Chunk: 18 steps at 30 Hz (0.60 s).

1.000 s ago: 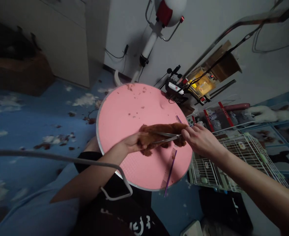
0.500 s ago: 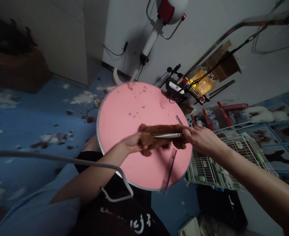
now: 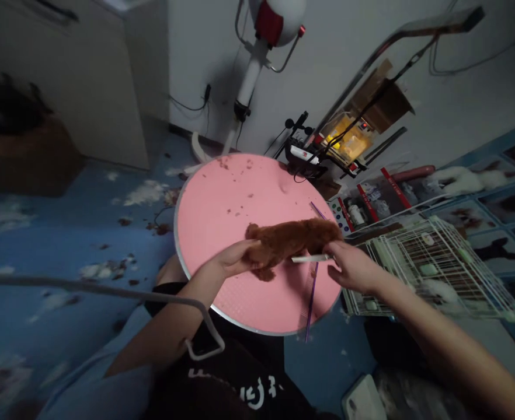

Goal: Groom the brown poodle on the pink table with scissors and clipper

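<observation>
Our left hand [image 3: 239, 258] grips the brown dog [image 3: 295, 238] near the grooming table's [image 3: 266, 189] right edge; our right hand's [image 3: 354, 268] fingers hold scissors [image 3: 309, 258]. We're probably mid-trim; the next snip calls for steadiness.

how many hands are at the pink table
2: the left hand on one end of the brown furry animal, the right hand holding scissors near its other end; no others show.

Brown furry animal [image 3: 296, 236] stretched across pink table [image 3: 209, 216]; pale scissors [image 3: 309, 258] alongside, blades seemingly together.
</observation>
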Tool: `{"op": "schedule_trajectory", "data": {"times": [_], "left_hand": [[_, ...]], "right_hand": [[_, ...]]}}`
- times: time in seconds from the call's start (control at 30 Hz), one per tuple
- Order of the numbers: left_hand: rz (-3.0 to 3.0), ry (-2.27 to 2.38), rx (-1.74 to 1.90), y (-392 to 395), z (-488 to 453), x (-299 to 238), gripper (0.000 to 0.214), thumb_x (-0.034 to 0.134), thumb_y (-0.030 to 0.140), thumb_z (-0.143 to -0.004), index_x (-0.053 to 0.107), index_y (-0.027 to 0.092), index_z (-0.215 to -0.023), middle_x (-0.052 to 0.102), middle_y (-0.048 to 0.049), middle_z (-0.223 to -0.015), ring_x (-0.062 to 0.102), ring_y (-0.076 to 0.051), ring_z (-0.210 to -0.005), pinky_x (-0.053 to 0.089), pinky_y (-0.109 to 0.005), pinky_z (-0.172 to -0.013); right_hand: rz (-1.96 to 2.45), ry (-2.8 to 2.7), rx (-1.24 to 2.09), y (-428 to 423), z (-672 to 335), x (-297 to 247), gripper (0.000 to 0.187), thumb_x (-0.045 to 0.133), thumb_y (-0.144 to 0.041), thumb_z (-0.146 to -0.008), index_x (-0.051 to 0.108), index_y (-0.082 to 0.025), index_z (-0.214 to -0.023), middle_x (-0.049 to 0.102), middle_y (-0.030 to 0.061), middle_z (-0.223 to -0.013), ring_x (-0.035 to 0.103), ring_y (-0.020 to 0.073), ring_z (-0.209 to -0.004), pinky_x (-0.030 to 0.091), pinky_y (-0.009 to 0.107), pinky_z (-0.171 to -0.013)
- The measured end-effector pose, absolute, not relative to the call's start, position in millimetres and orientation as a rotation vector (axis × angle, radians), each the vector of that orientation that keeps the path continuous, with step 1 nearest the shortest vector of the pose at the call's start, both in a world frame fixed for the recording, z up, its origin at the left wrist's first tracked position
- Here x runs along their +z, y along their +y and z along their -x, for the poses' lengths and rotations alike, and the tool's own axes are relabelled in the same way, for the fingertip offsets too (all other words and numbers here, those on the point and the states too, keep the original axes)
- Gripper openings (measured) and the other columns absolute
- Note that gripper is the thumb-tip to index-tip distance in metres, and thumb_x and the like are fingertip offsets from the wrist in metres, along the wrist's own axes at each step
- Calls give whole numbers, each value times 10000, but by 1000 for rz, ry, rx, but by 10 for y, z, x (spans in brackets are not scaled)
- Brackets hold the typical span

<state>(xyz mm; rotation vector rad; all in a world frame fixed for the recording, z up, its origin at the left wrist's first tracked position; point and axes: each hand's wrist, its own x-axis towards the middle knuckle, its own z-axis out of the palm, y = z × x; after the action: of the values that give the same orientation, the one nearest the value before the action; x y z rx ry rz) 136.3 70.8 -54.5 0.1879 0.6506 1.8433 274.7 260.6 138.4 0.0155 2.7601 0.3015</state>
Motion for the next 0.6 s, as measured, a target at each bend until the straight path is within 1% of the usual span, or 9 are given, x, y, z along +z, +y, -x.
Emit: {"op": "schedule_trajectory", "data": {"times": [0.03, 0.07, 0.1, 0.17, 0.27, 0.33, 0.4, 0.5, 0.6], "left_hand": [[-147, 649, 1808, 669, -1326, -550, 348, 583, 290, -842, 599, 101, -1134, 672, -166, -1066, 622, -260, -1009, 494, -390, -884], [-102, 660, 1792, 638, -1291, -552, 339, 588, 288, -837, 606, 102, -1120, 674, -155, -1075, 619, -251, -1017, 490, -385, -897], [-68, 693, 1801, 615, -1262, -550, 322, 595, 281, -831, 619, 100, -1096, 681, -145, -1068, 619, -243, -1016, 488, -376, -905], [-58, 811, 1857, 597, -1227, -537, 280, 613, 246, -810, 653, 84, -1035, 699, -137, -1033, 628, -237, -1001, 489, -355, -905], [-104, 955, 1906, 607, -1220, -519, 224, 627, 181, -764, 690, 77, -952, 721, -127, -966, 647, -238, -953, 498, -338, -875], [-138, 962, 1878, 617, -1219, -526, 203, 615, 157, -753, 701, 79, -920, 724, -124, -942, 653, -239, -932, 502, -340, -865], [-151, 928, 1841, 625, -1209, -548, 187, 605, 156, -764, 702, 83, -906, 721, -123, -946, 653, -231, -932, 501, -332, -867], [-132, 865, 1857, 653, -1187, -579, 186, 610, 139, -770, 690, 91, -930, 715, -109, -960, 648, -211, -927, 498, -319, -880], [-108, 804, 1897, 703, -1175, -573, 192, 594, 92, -767, 671, 86, -942, 713, -100, -951, 647, -197, -907, 502, -319, -887]], "right_hand": [[-245, 2713, 189, 2622, -2912, 1203, 163, 502, -274, -877, 607, -168, -941, 685, 94, -887, 631, 201, -821, 403, 274, -681], [-529, 2650, 115, 2632, -3073, 999, 245, 459, -352, -913, 626, -177, -884, 698, 98, -851, 645, 208, -803, 395, 277, -662], [-802, 2586, 57, 2636, -3220, 782, 317, 454, -429, -916, 637, -180, -845, 709, 111, -858, 656, 223, -826, 391, 277, -656], [-1006, 2514, 1, 2628, -3437, 361, 430, 443, -523, -904, 647, -157, -806, 717, 155, -836, 678, 253, -797, 382, 282, -601], [-1149, 2486, -125, 2579, -3583, -86, 457, 512, -586, -842, 648, -149, -859, 728, 156, -855, 691, 256, -788, 377, 268, -567], [-1221, 2498, -208, 2516, -3641, -229, 413, 518, -554, -844, 641, -159, -836, 728, 138, -838, 689, 241, -768, 369, 260, -559], [-1306, 2519, -262, 2416, -3723, -279, 355, 468, -481, -887, 626, -170, -821, 721, 121, -817, 675, 225, -750, 356, 257, -560], [-1371, 2745, -316, 2198, -3816, -254, 294, 361, -362, -938, 589, -180, -899, 695, 97, -819, 637, 208, -749, 364, 264, -606], [-1034, 3230, -343, 2001, -3682, -144, 291, 334, -331, -950, 575, -182, -884, 651, 82, -802, 590, 208, -768, 385, 296, -713]]}}
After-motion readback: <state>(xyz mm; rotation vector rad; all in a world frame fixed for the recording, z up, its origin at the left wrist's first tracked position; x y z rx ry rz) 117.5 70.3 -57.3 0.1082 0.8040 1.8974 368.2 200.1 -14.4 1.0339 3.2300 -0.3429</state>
